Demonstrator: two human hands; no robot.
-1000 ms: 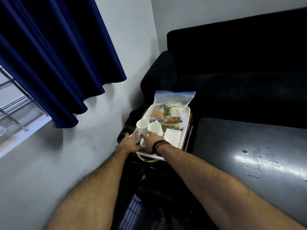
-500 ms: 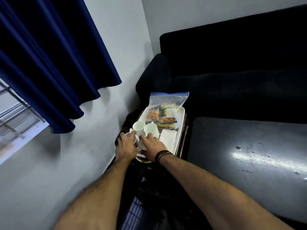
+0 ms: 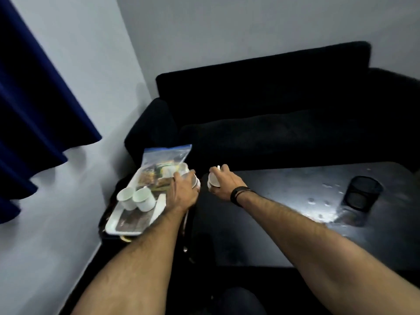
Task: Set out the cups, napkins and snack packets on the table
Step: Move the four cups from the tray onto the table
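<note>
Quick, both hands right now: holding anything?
Left hand: closed on a small white cup.
Right hand: closed on another small white cup.

Dim, motion-blurred, wide-angle warped; glare on table (image 3: pixel 295 201).

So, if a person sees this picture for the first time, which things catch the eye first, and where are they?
First the two bare arms reaching forward: the left hand and the right hand each hold a white cup between the white tray and the dark table. Two more white cups stand on the tray at the left, with a clear bag of snack packets behind them. A black mesh holder stands on the table at the right.
</note>
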